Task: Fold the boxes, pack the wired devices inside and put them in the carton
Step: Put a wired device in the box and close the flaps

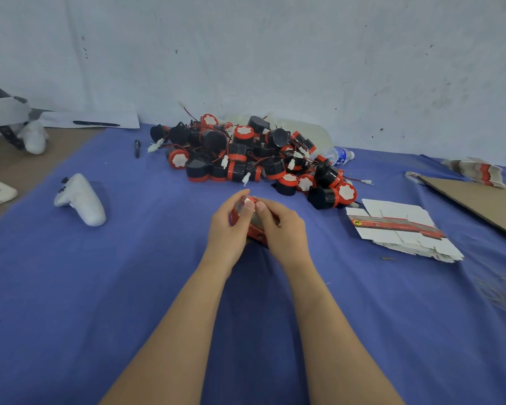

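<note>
Both my hands hold one small red box (257,226) over the blue cloth at the middle of the table. My left hand (230,226) grips its left side, and my right hand (284,229) grips the right side with the thumb pressing a white flap at the top. Behind them lies a pile of black-and-red round wired devices (246,153) with white connectors. A stack of flat unfolded boxes (400,229) lies to the right. A brown carton flap (485,200) shows at the far right edge.
A white controller (81,200) lies on the blue cloth (100,287) at the left. A pen (137,148), a second pen on paper (95,123), a headset (9,118) and a plastic water bottle (341,155) lie further back near the wall.
</note>
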The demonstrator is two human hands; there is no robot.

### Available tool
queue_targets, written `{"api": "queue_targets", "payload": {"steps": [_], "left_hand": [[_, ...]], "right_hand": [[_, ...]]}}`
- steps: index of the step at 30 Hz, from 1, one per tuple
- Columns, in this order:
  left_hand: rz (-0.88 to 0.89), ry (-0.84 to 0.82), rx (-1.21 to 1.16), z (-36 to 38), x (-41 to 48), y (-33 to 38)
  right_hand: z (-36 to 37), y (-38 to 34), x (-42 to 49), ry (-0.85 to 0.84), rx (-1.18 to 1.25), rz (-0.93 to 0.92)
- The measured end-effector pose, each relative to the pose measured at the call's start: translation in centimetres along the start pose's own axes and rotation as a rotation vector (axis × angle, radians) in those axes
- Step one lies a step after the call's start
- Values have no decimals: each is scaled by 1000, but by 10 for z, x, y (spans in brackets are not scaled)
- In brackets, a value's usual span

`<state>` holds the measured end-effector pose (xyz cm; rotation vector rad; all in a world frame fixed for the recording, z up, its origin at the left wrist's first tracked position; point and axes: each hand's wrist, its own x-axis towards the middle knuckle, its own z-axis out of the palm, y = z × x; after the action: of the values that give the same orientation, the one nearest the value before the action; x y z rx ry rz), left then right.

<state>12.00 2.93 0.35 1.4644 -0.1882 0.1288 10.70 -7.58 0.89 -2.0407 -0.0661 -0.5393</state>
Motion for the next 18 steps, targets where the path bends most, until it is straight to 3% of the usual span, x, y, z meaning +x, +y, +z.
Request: {"api": "queue_targets", "payload": {"steps": [5,9,13,18], "left_hand": [[53,124,111,-8,4,-2],[-94,277,-14,-10,5,1],[-297,269,-219,-4,5,3],[-280,282,-253,-2,5,2]], "right_hand": [[-5,-9,1,-57,68,-62],[-5,-14,0,-209,237,8],[3,-18,-2,-167,369,46],[8,-18,-5,-132,503,102]]}}
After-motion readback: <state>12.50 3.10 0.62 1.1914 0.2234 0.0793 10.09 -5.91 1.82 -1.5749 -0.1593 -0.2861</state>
